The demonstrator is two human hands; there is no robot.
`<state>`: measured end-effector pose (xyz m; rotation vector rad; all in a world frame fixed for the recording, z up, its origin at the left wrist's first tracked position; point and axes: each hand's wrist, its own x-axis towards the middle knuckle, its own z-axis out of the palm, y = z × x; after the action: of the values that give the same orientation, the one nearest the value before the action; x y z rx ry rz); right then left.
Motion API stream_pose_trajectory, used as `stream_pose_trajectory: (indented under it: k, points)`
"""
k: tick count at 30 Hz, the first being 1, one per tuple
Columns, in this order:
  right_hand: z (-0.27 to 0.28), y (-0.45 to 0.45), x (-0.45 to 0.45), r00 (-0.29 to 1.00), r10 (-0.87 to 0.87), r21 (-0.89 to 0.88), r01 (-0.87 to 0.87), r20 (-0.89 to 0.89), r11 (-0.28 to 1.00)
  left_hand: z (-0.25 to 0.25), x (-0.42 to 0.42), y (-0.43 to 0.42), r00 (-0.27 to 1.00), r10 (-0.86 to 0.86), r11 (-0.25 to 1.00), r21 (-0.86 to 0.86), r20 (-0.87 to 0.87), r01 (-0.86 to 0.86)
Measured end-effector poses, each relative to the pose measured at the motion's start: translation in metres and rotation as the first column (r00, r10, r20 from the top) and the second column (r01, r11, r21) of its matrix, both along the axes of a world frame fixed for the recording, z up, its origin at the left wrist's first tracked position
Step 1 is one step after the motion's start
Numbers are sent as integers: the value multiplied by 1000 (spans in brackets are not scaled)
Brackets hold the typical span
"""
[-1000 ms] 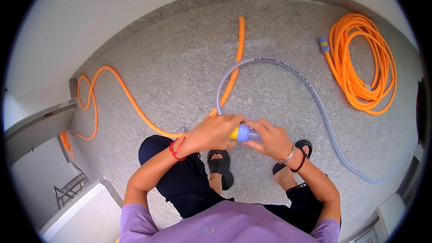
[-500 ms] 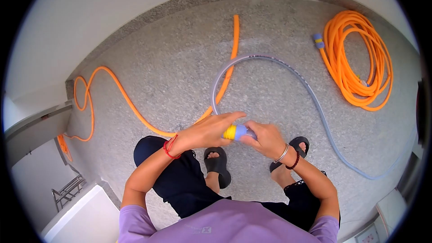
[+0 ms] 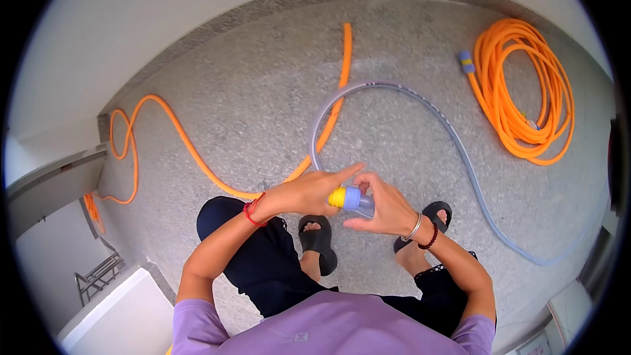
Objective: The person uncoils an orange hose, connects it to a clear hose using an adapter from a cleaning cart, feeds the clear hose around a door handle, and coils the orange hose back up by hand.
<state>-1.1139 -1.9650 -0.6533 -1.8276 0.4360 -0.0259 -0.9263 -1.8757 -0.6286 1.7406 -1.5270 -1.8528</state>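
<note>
My left hand [image 3: 303, 192] is closed around the yellow end of a hose connector [image 3: 344, 197], which has a yellow ring and a light blue collar. A short see-through piece of hose [image 3: 365, 206] juts from the blue side. My right hand [image 3: 389, 209] is open at that end, thumb and fingers spread around the clear piece; whether it touches is hard to tell. A clear grey hose [image 3: 453, 128] runs from beside my left hand in an arc over the floor. An orange hose [image 3: 332, 118] passes beneath it, its cut end pointing toward the wall.
On the right lies a coiled orange hose [image 3: 490, 98] with a blue-and-yellow connector [image 3: 466, 62] at one end. More orange hose [image 3: 181, 131] winds across the left floor. A metal rack [image 3: 98, 277] stands lower left. My sandalled feet [image 3: 318, 243] are below my hands.
My right hand has loosened from the connector's blue end; its thumb and fingers have spread apart, exposing the clear piece. My left hand still holds the connector.
</note>
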Motion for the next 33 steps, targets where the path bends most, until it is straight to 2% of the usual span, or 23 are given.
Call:
stream_pose_trajectory:
  k: [4,6,7,8,9,12,13,14,15,16,17,18,21,22,24,25,27,29,31,33]
  points:
    - [-12,-1,-3,1000,12,33,-12,6,999,-3,1,-1,999,4,998,61,-43,-1]
    - [-20,-4,-5,924,237,108,-214,-300,971,-9,-2,1,998,11,998,69,-64,-7]
    - [-13,-4,-5,924,233,108,-210,-304,972,-16,-2,5,998,16,998,-57,-66,-20]
    - [-1,-4,-2,977,134,17,-133,-165,991,-19,-3,7,997,24,983,-182,-69,-36]
    - [6,-4,0,999,43,-62,-44,-12,997,-19,-2,7,997,24,982,-183,-71,-37]
    - [-6,-1,-3,999,40,-18,-41,-22,999,-13,2,1,992,45,989,-131,-121,-61]
    - [-11,-1,-4,999,40,-17,-40,-20,999,-9,3,-2,994,22,999,-21,-104,-24]
    - [-16,-3,-5,985,104,25,-101,-139,995,-7,4,-4,996,-3,996,91,-92,11]
    - [-19,-4,-5,952,170,73,-156,-253,985,-10,3,-2,996,-4,996,92,-93,12]
    - [-14,-4,-4,952,170,74,-156,-255,985,-15,1,2,993,25,1000,-8,-115,-26]
    - [-5,-4,-2,986,99,2,-100,-134,995,-18,1,4,989,52,992,-106,-140,-68]
    - [0,-4,-1,999,36,-62,-37,-6,997,-20,1,5,988,56,992,-105,-141,-71]
    - [-2,-4,1,1000,14,-11,-14,24,1000,-17,6,1,991,41,994,-98,-130,-54]
    - [-6,-4,0,1000,13,-10,-13,24,1000,-16,7,-1,990,41,997,-67,-134,-50]
    - [-17,-1,-2,989,67,40,-62,-129,997,-14,7,-3,990,34,999,-35,-140,-39]
    - [-15,-1,-2,989,62,40,-57,-131,998,-12,6,-4,989,39,999,-26,-144,-43]
    - [-6,-2,2,998,2,-81,3,65,997,-15,6,-5,988,43,999,-18,-148,-46]
    - [-6,-2,1,999,-10,-49,12,39,999,-20,8,-3,989,26,993,-107,-148,-42]
    - [-10,-4,-2,1000,-20,-20,21,14,1000,-17,8,-5,987,34,997,-64,-160,-45]
    - [-20,-4,-5,975,85,122,-61,-204,991,-12,7,-8,984,41,999,-21,-174,-45]
